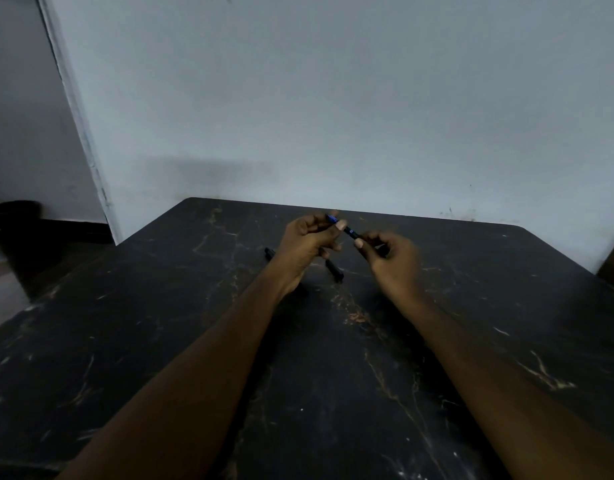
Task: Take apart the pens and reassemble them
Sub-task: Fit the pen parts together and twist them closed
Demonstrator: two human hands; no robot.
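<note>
The left hand (310, 239) is pinching the blue-marked end of a dark pen (349, 231), fingers curled round it, while the right hand (393, 252) is gripping its other end above the table (160, 341). 2 more are lying there: a spare pen (334, 270) just below the left hand, another pen (270, 252) left of it

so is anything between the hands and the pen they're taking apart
Nothing visible does. The left hand and right hand both pinch the pen, one at each end, above the table. A second pen and third pen lie below.
</note>
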